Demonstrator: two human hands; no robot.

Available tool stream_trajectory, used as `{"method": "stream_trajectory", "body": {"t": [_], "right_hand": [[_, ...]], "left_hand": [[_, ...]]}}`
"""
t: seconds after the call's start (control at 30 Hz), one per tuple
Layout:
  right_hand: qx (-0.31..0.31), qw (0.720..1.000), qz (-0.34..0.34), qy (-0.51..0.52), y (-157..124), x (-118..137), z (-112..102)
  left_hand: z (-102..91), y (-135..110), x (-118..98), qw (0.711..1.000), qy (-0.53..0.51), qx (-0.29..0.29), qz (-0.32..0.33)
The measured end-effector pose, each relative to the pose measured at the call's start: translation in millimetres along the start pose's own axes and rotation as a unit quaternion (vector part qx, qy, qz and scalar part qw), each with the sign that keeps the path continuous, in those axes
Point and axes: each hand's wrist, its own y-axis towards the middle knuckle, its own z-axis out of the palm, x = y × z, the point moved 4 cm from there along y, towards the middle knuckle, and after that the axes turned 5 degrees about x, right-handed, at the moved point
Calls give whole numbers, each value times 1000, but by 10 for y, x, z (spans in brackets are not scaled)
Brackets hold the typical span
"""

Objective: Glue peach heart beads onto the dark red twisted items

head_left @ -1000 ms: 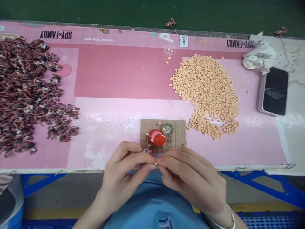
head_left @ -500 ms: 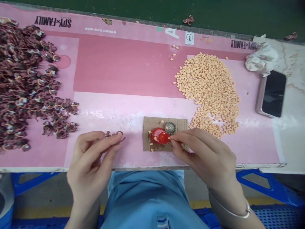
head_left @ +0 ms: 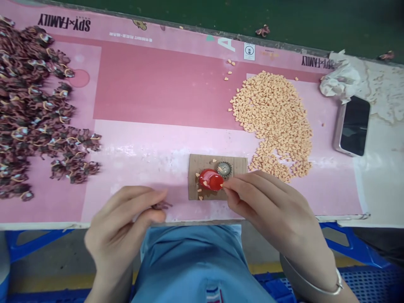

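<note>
1. the single view comes from a camera worn on the head, above the near side of the desk.
2. it faces forward and steeply down, taking in blue clothing at the near side and a green surface at the far side.
3. it is near enough to tell single tan pieces apart.
4. its left border cuts off the brown figures; right, it reaches past the phone.

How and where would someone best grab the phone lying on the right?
Probably by its two long edges at the near end, coming from the near side. The phone lies screen up, its pale left edge showing enough thickness to pinch, while the crumpled paper crowds its far left corner.
</note>
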Motion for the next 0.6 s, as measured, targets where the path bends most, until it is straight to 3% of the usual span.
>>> {"method": "stream_trajectory", "body": {"t": [0.2,0.4,0.6], "right_hand": [[-67,990,88,91,-37,-68,-14],[-49,989,98,101,-80,-152,120],[-46,987,106,111,-105,-207,169]], "left_hand": [[343,83,-163,992,-72,102,18],[433,90,-158,988,-86,128,13],[432,10,-105,985,-130,112,-24]]}}
